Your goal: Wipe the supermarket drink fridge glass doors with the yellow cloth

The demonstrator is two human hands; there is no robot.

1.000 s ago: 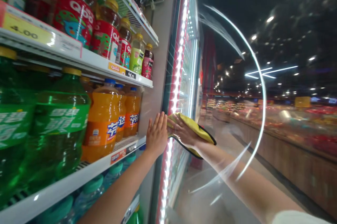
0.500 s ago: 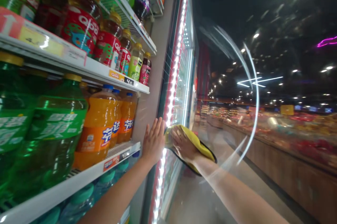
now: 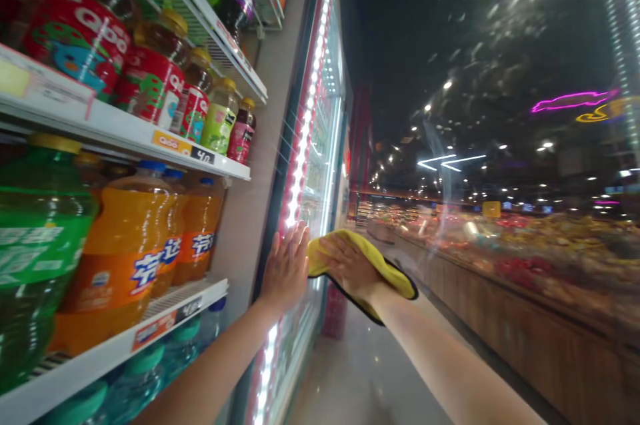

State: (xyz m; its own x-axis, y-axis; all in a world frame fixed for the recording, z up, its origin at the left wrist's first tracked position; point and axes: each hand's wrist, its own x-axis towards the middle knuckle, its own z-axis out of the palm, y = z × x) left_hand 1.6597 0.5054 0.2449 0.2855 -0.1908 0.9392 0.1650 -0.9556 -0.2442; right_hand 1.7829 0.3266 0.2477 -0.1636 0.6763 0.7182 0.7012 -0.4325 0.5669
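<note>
My left hand (image 3: pixel 285 268) lies flat against the glass of a refrigerated drinks cabinet door (image 3: pixel 320 165), fingers spread, holding nothing. My right hand (image 3: pixel 349 266) presses a yellow microfiber cloth with a black edge (image 3: pixel 383 272) against the same glass. Behind the glass stand orange soda bottles (image 3: pixel 125 272), green soda bottles (image 3: pixel 40 238) and red Qoo juice bottles (image 3: pixel 75 32) on white shelves (image 3: pixel 150 318). A strip of LED lights (image 3: pixel 303 158) runs up the door frame, just above my left hand.
A polished supermarket aisle floor (image 3: pixel 360 378) runs along the cabinets. To the right stands a long wooden-fronted display counter (image 3: pixel 505 318) piled with goods. Ceiling lights and pink neon reflect in the glass door.
The view has swung, and the shelves sit further left in the frame. Both hands remain on the glass. The bright curved streak on the glass has mostly faded.
</note>
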